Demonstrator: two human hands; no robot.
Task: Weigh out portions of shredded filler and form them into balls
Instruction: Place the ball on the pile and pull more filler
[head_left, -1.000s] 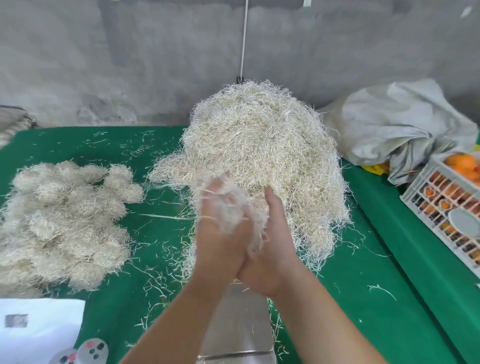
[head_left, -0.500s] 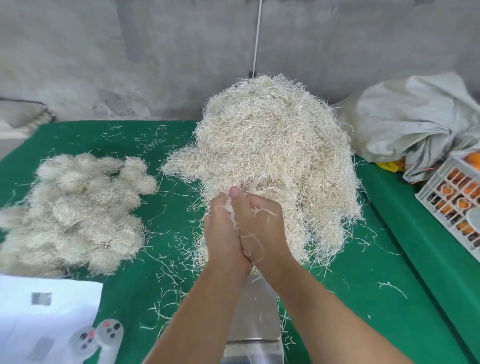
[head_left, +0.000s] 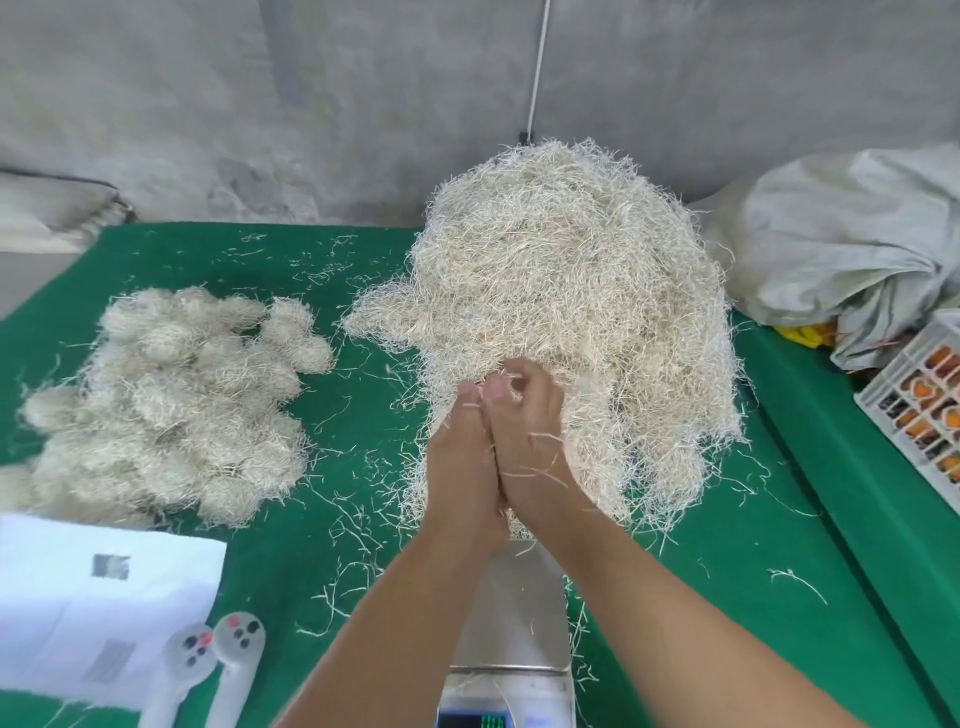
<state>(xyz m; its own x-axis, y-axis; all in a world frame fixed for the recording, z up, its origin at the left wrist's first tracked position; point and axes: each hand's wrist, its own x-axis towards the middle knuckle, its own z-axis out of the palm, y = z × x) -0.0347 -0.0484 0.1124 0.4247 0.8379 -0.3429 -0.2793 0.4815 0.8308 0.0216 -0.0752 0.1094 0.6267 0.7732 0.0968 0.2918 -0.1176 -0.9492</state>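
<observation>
A portion of filler (head_left: 496, 387) is pressed between the left hand (head_left: 462, 457) and right hand (head_left: 530, 441), palms together, fingers curled round it, just above the scale (head_left: 511, 613). The loose heap (head_left: 571, 291) lies straight ahead, touching the fingertips; the finished balls (head_left: 171, 395) are stacked well off left, nearer the left hand, so a leftward toss seems called for.

A crumpled grey sack (head_left: 841, 244) lies beside a white crate (head_left: 919, 405).
</observation>
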